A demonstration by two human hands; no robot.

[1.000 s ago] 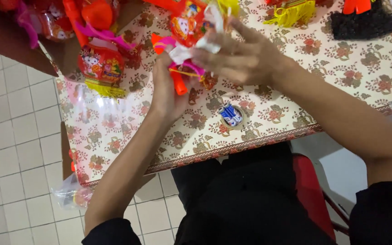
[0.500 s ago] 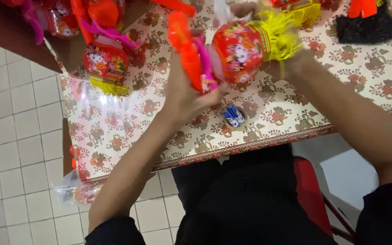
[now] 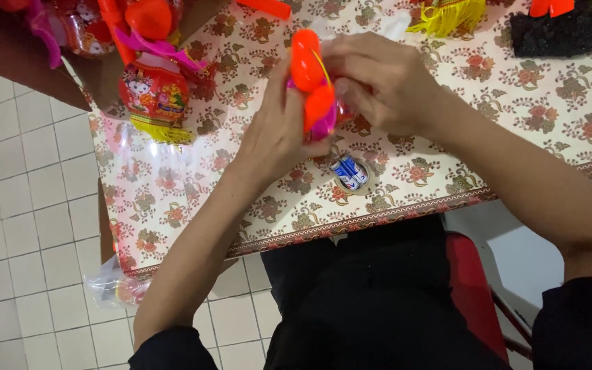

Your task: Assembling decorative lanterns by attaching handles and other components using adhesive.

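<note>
— While I watch from above, my left hand [image 3: 279, 127] and right hand [image 3: 378, 85] both have their fingers closed on the orange plastic piece [image 3: 310, 82], held just over the counter [image 3: 515, 123].
— And nearby?
— A small blue-and-white object [image 3: 351, 171] lies below it.

Black short sleeves end above the elbows; forearms bare, dark trousers below

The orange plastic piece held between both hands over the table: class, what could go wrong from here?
1. Both hands, left hand and right hand, pinch the orange plastic piece above the table; it might slip and drop.
2. The small blue and white object lies right below the hands and could be knocked toward the table edge.
3. The red lantern sits close to the left arm and could be bumped.
</note>
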